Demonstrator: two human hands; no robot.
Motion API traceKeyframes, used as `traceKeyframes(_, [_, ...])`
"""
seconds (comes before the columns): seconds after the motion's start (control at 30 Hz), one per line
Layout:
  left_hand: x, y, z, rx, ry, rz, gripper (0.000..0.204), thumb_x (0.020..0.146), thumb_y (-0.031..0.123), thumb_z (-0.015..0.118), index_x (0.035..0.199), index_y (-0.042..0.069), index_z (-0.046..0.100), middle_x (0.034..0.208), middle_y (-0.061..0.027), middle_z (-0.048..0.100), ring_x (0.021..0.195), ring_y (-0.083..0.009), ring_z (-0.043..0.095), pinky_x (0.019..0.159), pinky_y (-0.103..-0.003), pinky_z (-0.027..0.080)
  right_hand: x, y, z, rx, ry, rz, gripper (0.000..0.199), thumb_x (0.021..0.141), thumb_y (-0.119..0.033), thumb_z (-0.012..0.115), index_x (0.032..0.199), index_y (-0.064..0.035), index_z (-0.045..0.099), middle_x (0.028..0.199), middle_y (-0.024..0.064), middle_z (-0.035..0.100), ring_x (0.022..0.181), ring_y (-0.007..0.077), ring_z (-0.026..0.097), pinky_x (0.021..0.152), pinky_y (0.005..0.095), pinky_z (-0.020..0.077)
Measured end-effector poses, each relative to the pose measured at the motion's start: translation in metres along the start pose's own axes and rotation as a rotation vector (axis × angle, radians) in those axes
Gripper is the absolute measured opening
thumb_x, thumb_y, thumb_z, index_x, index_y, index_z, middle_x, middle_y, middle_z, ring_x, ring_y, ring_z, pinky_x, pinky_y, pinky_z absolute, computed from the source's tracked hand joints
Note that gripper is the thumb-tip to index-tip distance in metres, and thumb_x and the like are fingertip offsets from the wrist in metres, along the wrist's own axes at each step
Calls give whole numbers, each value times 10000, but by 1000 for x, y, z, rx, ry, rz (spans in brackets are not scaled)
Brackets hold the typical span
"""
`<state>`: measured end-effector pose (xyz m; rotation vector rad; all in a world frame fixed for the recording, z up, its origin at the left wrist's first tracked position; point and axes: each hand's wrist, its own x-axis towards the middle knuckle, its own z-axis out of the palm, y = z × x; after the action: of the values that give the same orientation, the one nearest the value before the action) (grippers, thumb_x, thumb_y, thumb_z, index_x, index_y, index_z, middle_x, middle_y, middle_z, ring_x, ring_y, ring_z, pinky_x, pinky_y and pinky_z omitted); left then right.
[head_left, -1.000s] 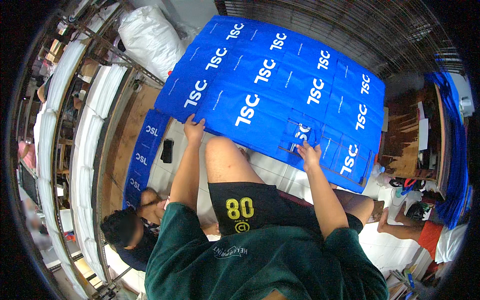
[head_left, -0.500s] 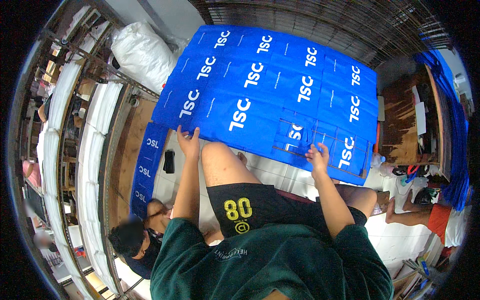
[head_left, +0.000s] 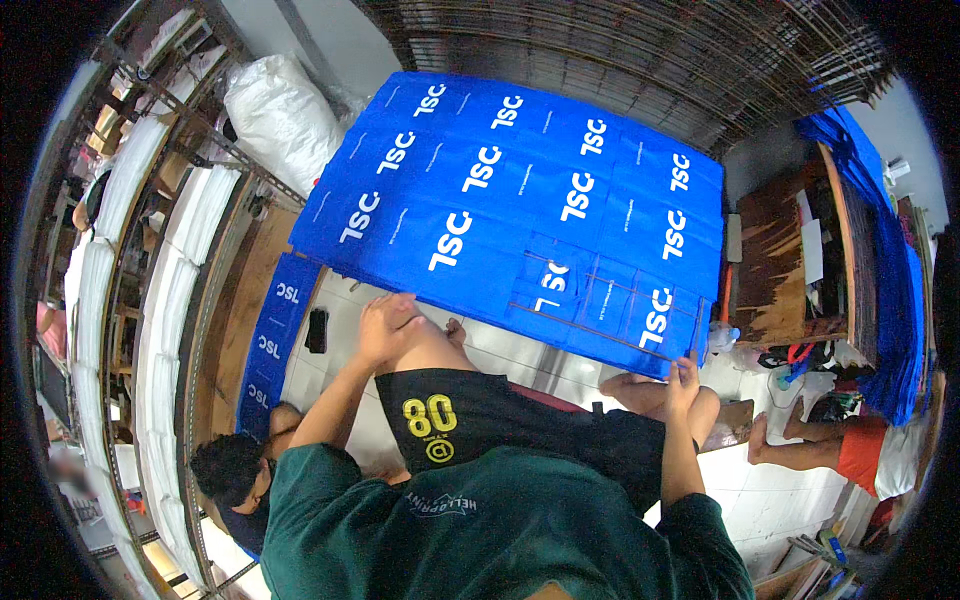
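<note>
Large blue fabric sheets (head_left: 480, 210), printed with white lettering, lie spread flat in front of me. On their near right part rests a thin rusty wire frame (head_left: 590, 306) with several bars. My left hand (head_left: 386, 328) is over my left knee, just off the near edge of the fabric, with its fingers stretched and nothing visible in them. At the near right corner, my right hand (head_left: 682, 386) has its fingers pinched together beside the fabric edge and the end of the frame. What lies between those fingers is too small to tell.
A narrow blue printed strip (head_left: 270, 345) hangs at the left, near a phone (head_left: 317, 331) on the floor. Racks with white stacks (head_left: 165, 320) stand further left. Another person (head_left: 235, 480) sits lower left; another's legs (head_left: 800, 450) show at right. Wire grids (head_left: 600, 50) lean behind.
My left hand has left the fabric's near edge and moved back over my knee. The right hand has gone from above the wire frame to the near right corner, fingers now pinched.
</note>
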<state>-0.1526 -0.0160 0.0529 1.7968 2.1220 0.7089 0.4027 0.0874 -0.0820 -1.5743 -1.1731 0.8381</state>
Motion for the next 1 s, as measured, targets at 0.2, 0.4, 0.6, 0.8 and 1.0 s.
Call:
traceKeyframes(0.2, [-10, 4, -1, 94, 10, 8, 282, 722, 288, 669, 887, 60, 656, 968, -119, 633, 924, -326, 564, 874, -426, 396, -10, -54, 11, 28, 0, 151, 162, 835, -93, 613, 973, -26, 561, 678, 31, 567, 557, 120, 550, 493, 236, 434])
traceKeyframes(0.4, [-5, 18, 0, 101, -34, -12, 311, 758, 346, 625, 922, 85, 659, 990, -106, 614, 992, -295, 517, 872, -427, 342, -5, -15, -2, -38, -43, 151, 171, 833, -121, 627, 967, -33, 569, 674, 46, 575, 546, 110, 550, 494, 232, 423])
traceKeyframes(0.6, [-5, 3, 16, 237, 18, 63, 327, 757, 374, 613, 921, 96, 661, 986, -94, 615, 985, -289, 519, 876, -428, 343, 0, 8, -8, -97, -8, 101, 189, 831, -143, 639, 972, -38, 571, 681, 46, 577, 564, 103, 555, 499, 225, 419])
traceKeyframes(0.8, [2, 45, 12, 432, 34, 88, 345, 714, 388, 645, 916, 110, 667, 969, -90, 621, 927, -287, 550, 863, -410, 368, 0, -3, -13, -29, 38, 84, 187, 834, -140, 634, 978, -36, 575, 690, 46, 581, 589, 110, 564, 521, 218, 428])
traceKeyframes(1.0, [-18, 138, 75, -89, -413, 55, 661, 710, 469, 665, 1229, 95, 501, 1050, -184, 594, 985, -345, 560, 848, -432, 445, 2, -88, -44, -186, 195, -23, 170, 849, -144, 588, 959, -14, 594, 791, 99, 619, 684, 164, 582, 635, 294, 467])
